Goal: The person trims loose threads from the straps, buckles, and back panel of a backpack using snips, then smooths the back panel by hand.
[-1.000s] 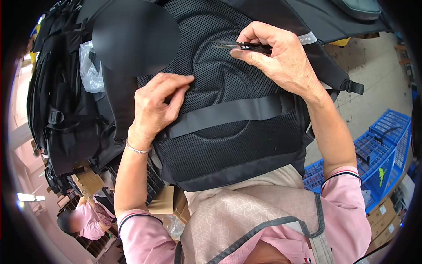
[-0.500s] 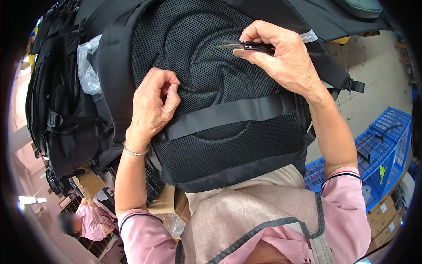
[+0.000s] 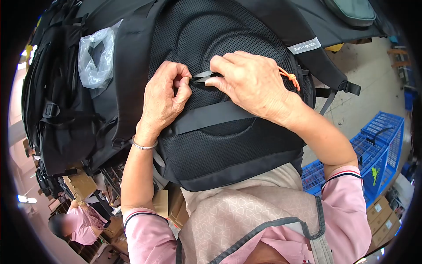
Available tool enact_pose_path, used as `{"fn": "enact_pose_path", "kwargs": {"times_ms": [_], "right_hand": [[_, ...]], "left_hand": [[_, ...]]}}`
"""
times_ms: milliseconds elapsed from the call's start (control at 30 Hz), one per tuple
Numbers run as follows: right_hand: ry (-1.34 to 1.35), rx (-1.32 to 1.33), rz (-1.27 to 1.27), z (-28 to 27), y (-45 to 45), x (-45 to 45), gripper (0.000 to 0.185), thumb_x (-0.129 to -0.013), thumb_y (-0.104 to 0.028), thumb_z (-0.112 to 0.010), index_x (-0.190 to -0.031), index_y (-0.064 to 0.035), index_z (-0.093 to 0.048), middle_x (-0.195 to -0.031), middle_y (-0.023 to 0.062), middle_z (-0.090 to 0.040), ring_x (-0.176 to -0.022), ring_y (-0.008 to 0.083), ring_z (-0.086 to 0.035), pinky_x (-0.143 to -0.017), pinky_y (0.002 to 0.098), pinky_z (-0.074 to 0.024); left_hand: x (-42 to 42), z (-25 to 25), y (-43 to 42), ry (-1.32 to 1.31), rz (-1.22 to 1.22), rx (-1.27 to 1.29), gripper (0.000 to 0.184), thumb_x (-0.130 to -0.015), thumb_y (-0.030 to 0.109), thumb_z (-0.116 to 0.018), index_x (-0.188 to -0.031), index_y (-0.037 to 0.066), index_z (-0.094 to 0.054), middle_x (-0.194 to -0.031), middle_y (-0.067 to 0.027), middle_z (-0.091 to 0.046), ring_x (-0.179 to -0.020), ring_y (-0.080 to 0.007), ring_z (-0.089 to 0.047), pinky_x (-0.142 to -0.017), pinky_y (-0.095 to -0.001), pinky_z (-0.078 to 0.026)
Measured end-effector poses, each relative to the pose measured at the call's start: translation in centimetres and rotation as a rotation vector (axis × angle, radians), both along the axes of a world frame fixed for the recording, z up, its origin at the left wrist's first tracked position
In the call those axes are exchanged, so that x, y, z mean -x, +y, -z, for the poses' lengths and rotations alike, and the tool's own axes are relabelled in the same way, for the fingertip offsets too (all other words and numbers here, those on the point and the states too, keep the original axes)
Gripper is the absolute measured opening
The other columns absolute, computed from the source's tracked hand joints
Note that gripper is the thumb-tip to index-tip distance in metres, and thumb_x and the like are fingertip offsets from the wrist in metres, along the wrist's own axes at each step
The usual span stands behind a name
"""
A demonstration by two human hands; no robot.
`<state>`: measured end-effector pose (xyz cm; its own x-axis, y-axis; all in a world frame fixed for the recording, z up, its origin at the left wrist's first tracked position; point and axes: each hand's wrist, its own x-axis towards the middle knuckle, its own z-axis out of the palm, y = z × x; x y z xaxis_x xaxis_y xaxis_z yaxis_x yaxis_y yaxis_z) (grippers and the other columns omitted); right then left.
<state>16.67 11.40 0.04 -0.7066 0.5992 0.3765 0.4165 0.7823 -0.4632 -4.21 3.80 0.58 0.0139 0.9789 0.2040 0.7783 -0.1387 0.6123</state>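
Note:
A black backpack [image 3: 228, 152] lies with its mesh back panel facing up, a wide band [image 3: 213, 117] crossing it. My right hand [image 3: 257, 88] is closed around thread snips [image 3: 203, 75], their slim blades pointing left and slightly apart. The blade tips meet the fingertips of my left hand [image 3: 166, 94], which is pinched just above the mesh. Whatever lies in that pinch is too small to make out. An orange cord [image 3: 290, 76] shows beyond my right wrist; I cannot tell what it is fixed to.
More black bags [image 3: 52, 97] are piled at the left, with a clear plastic bag [image 3: 96, 59] beside the backpack. Blue crates [image 3: 376, 136] and cardboard boxes [image 3: 381, 215] stand at the right. Another person [image 3: 81, 224] in pink is at the lower left.
My right hand has moved down and left, bringing the snips' blades to my left fingertips. My left hand, still pinched, has shifted slightly right and up. The backpack has turned a little.

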Motion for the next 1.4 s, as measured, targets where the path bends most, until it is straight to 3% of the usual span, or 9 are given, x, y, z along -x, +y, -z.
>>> {"fn": "enact_pose_path", "kwargs": {"times_ms": [400, 533, 600, 733, 900, 1000, 1133, 1300, 1400], "right_hand": [[0.030, -0.083, -0.013, 0.4, 0.2, 0.0, 0.020, -0.086, -0.026, -0.073, -0.089, -0.0094, -0.063, -0.074, 0.0040, -0.065, -0.078, 0.0217, -0.068, -0.063, 0.0358, -0.0547], [0.313, 0.467, 0.134, -1.4, 2.6, -3.2, 0.023, -0.092, -0.030, -0.073, -0.094, -0.0075, -0.068, -0.070, 0.0057, -0.066, -0.067, 0.0168, -0.066, -0.061, 0.0326, -0.0510], [0.561, 0.784, 0.080, -1.6, 4.3, -4.4, 0.029, -0.097, -0.033, -0.070, -0.093, -0.0050, -0.071, -0.068, 0.0002, -0.063, -0.065, 0.0068, -0.058, -0.060, 0.0250, -0.0464], [0.615, 1.009, 0.089, -3.1, 5.0, -5.1, 0.034, -0.098, -0.038, -0.069, -0.093, -0.0040, -0.071, -0.070, -0.0035, -0.061, -0.065, 0.0019, -0.052, -0.061, 0.0201, -0.0418], [0.682, 0.877, 0.127, -3.3, 6.1, -5.1, 0.042, -0.079, -0.024, -0.089, -0.108, -0.0021, -0.068, -0.082, 0.0001, -0.066, -0.079, 0.0067, -0.061, -0.074, 0.0248, -0.0523], [0.564, 0.470, 0.201, -4.2, 8.1, -4.2, 0.044, -0.075, -0.023, -0.090, -0.109, -0.0060, -0.067, -0.079, 0.0027, -0.066, -0.076, 0.0114, -0.063, -0.073, 0.0258, -0.0533], [0.258, -0.194, 0.313, -5.5, 11.3, -1.8, 0.052, -0.073, -0.021, -0.088, -0.118, -0.0140, -0.062, -0.106, 0.0069, -0.061, -0.081, 0.0265, -0.070, -0.072, 0.0371, -0.0583], [0.157, -0.044, 0.447, -3.4, 17.6, -0.4, 0.047, -0.086, -0.038, -0.076, -0.126, -0.0153, -0.063, -0.133, 0.0129, -0.055, -0.102, 0.0331, -0.069, -0.091, 0.0454, -0.0558], [0.143, 0.307, 0.433, -1.6, 20.3, -0.5, 0.049, -0.088, -0.041, -0.072, -0.126, -0.0091, -0.066, -0.121, 0.0154, -0.068, -0.115, 0.0325, -0.065, -0.100, 0.0443, -0.0499]], "left_hand": [[-0.1, -0.3, -0.1, -0.059, -0.023, 0.003, 0.004, -0.086, 0.001, -0.061, -0.090, 0.001, -0.061, -0.080, -0.0047, -0.055, -0.064, -0.0134, -0.052, -0.061, -0.0265, -0.044], [1.1, -2.1, -0.6, -0.085, 0.426, 0.104, 0.005, -0.087, 0.001, -0.066, -0.083, 0.002, -0.066, -0.083, -0.0084, -0.063, -0.069, -0.0156, -0.060, -0.063, -0.0276, -0.047], [-0.9, -2.4, -0.8, -0.250, 0.167, 0.128, 0.010, -0.090, 0.008, -0.069, -0.087, -0.001, -0.069, -0.085, -0.0089, -0.064, -0.073, -0.0163, -0.059, -0.070, -0.0293, -0.050], [-3.1, -2.0, 2.1, 0.094, 0.069, -0.119, 0.015, -0.085, 0.005, -0.075, -0.100, 0.001, -0.075, -0.091, -0.0118, -0.067, -0.076, -0.0233, -0.066, -0.069, -0.0329, -0.055], [-2.8, -5.4, 5.3, 0.394, 0.102, -0.048, 0.025, -0.085, 0.000, -0.069, -0.109, 0.000, -0.070, -0.108, -0.0152, -0.064, -0.102, -0.0316, -0.063, -0.088, -0.0397, -0.052], [-1.1, -6.2, 9.3, 0.607, 0.037, -0.296, 0.052, -0.079, -0.011, -0.057, -0.130, 0.000, -0.059, -0.129, -0.0181, -0.058, -0.121, -0.0359, -0.054, -0.108, -0.0433, -0.043], [2.8, -5.5, 15.9, 0.630, -0.016, -0.350, 0.055, -0.079, -0.013, -0.051, -0.132, 0.000, -0.058, -0.137, -0.0185, -0.056, -0.128, -0.0357, -0.052, -0.112, -0.0419, -0.041], [6.8, -1.8, 20.9, 0.449, 0.055, -0.092, 0.035, -0.087, 0.000, -0.048, -0.117, -0.003, -0.065, -0.125, -0.0195, -0.066, -0.119, -0.0357, -0.061, -0.109, -0.0397, -0.045], [6.9, -2.5, 21.1, 0.266, 0.020, 0.282, 0.030, -0.090, 0.008, -0.049, -0.109, -0.005, -0.068, -0.125, -0.0202, -0.067, -0.116, -0.0351, -0.063, -0.106, -0.0377, -0.047]]}}
